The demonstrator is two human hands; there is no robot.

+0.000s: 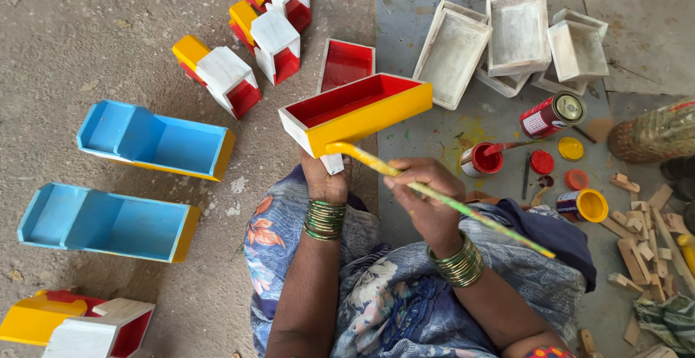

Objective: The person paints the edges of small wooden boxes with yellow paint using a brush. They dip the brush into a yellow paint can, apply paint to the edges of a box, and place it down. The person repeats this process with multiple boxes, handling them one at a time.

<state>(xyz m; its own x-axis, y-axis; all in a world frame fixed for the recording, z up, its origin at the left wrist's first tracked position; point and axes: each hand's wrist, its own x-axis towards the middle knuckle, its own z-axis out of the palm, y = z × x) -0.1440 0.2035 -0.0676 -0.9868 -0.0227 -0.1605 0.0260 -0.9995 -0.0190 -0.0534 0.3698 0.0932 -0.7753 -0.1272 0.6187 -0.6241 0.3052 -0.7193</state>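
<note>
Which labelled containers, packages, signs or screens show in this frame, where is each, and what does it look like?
Paint tin: lying on its side right of centre, round, red and white label, gold lid.
Open tin: upright just below it, red paint inside, white label.
Small tin: further right, on its side, yellow inside.
No signs or screens.

Wooden box (358,112) in my left hand (327,177): red inside, yellow outer side, white end, tilted, held above my lap. Paint-smeared brush (434,195) in my right hand (427,199), yellow tip touching box's yellow side.

Two blue trays (153,139) lie left; unpainted white trays (518,32) sit beyond paint tins (552,115).
</note>
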